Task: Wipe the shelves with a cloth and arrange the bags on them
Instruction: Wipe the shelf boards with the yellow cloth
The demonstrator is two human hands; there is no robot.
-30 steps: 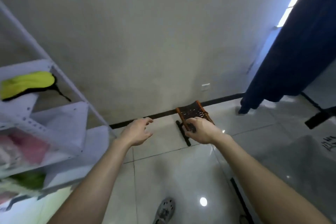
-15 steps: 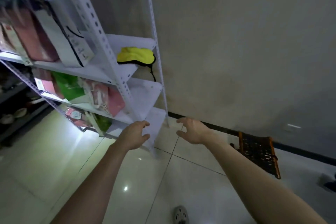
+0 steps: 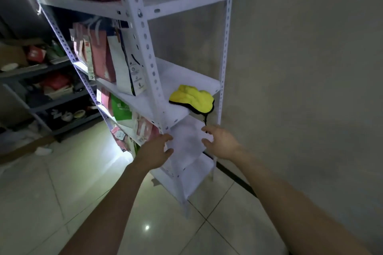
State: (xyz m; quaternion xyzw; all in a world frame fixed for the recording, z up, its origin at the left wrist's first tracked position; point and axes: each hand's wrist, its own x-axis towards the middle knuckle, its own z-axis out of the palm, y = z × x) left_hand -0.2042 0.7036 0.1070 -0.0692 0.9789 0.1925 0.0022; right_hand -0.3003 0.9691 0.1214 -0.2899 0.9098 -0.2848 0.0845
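Both hands (image 3: 186,147) hover empty-palmed beside the shelf edge (image 3: 178,119).

Two bare forearms enter from the bottom edge, one on each side. No sleeves visible: both arms uncovered from the frame edge up to the wrists. No watch, bracelet or band on either wrist. Left hand (image 3: 154,152): ungloved, no rings visible on the fingers that show. Right hand (image 3: 222,144): also ungloved, no rings seen. Nails too small and blurred to note. Nothing of the torso, legs or footwear shows in this view. Dim lighting; fine detail is soft.
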